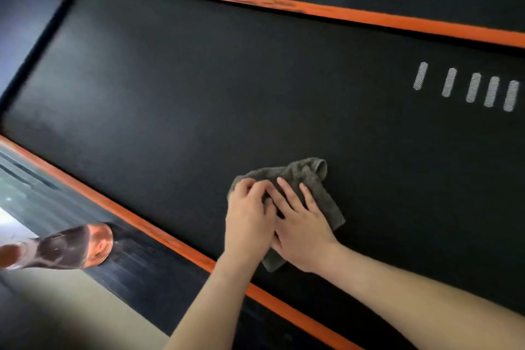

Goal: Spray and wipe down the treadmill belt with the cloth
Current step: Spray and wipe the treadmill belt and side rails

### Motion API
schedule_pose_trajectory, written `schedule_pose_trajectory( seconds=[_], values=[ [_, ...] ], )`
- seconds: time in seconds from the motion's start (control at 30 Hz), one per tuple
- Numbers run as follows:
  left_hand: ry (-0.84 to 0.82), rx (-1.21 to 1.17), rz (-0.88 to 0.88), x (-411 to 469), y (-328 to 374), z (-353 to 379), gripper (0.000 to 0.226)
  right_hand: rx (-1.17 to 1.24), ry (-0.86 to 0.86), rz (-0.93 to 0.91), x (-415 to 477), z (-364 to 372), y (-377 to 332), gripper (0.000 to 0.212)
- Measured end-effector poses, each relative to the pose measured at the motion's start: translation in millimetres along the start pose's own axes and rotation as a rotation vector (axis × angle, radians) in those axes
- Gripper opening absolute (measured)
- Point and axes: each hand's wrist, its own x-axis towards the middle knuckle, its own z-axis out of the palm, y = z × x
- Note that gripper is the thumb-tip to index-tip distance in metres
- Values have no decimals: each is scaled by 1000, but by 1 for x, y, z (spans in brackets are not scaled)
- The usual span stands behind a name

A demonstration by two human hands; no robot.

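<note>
A crumpled grey cloth lies on the black treadmill belt, toward the belt's near edge. Both of my hands are on it, side by side. My left hand covers the cloth's left part, its fingers bent and bunching the fabric. My right hand lies flat on the cloth's middle with straight, spread fingers pressing down. A brownish translucent spray bottle stands on the near side rail, left of my arms; its top is blurred.
Orange stripes border the belt on the near side and the far side, with black ribbed side rails beyond them. Several white dashed marks are printed on the belt at the right. Pale floor shows at the lower left.
</note>
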Motion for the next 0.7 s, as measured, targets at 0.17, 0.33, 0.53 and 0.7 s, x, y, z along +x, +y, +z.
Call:
schedule_pose_trajectory(
  seconds=[0.17, 0.33, 0.53, 0.7],
  values=[
    [-35, 9, 126, 3, -1, 15, 54, -100, 122, 60, 26, -14, 48, 57],
    [-48, 243, 304, 40, 11, 11, 52, -61, 281, 252, 50, -39, 79, 45],
    [-216, 306, 204, 32, -37, -21, 30, 283, 65, 107, 54, -43, 10, 23],
    [11, 293, 127, 61, -80, -82, 19, 664, 25, 55, 102, -83, -1, 20]
  ],
)
